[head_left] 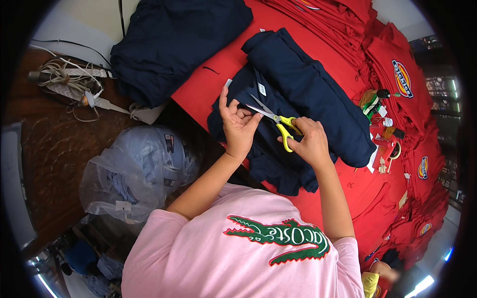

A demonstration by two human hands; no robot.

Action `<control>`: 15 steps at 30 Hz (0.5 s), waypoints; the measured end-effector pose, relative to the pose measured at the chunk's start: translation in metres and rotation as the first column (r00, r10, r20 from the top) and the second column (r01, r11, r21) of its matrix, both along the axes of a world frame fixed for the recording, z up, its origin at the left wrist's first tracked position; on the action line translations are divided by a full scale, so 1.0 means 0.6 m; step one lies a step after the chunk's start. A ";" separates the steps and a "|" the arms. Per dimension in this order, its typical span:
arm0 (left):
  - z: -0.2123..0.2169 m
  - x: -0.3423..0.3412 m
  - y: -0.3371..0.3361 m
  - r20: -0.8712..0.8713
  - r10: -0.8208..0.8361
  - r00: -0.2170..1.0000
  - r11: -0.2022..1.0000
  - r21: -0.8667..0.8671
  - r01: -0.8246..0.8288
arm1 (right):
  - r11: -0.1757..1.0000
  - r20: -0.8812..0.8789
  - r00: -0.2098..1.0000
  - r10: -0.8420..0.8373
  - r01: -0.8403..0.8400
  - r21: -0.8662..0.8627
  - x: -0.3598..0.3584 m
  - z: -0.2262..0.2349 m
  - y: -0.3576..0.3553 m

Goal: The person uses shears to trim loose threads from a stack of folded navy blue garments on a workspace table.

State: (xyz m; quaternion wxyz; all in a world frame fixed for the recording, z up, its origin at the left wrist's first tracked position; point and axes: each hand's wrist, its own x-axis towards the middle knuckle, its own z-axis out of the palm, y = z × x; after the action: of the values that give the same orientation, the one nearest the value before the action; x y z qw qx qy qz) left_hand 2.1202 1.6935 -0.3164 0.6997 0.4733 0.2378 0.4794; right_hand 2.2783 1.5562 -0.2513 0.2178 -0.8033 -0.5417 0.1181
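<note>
My right hand grips a pair of scissors with yellow-green handles, its fingers in the loops. The blades stand apart and point up and left over a dark navy garment. Close to the blade tips is my left hand, index finger raised, the other fingers curled and the thumb near a blade. What those curled fingers pinch is too small to make out. A small white label lies on the navy cloth just beyond the blades, and a pale tag shows by my left index fingertip.
Red cloth covers the table, with stacked red garments along the far and right sides. Folded navy cloth lies at the far left. Small bottles and a tape roll stand right. Left are a clear plastic bag and coiled cables.
</note>
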 end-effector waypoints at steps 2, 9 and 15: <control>0.001 0.000 -0.001 0.015 0.006 1.000 1.000 -0.014 -0.006 | 1.000 -0.005 1.000 -0.005 0.005 0.009 -0.002 0.000 -0.001; 0.000 -0.002 0.002 0.004 -0.022 1.000 1.000 -0.001 0.022 | 0.999 0.011 1.000 0.015 -0.015 0.044 -0.008 0.002 0.012; 0.004 -0.004 0.004 0.003 -0.016 1.000 1.000 -0.005 0.016 | 1.000 -0.010 1.000 0.016 -0.015 0.009 -0.010 0.018 0.015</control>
State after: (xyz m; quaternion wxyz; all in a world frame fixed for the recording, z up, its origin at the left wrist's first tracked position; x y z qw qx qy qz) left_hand 2.1176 1.6959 -0.3143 0.7051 0.4727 0.2342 0.4738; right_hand 2.2721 1.5653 -0.2408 0.2232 -0.7974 -0.5474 0.1212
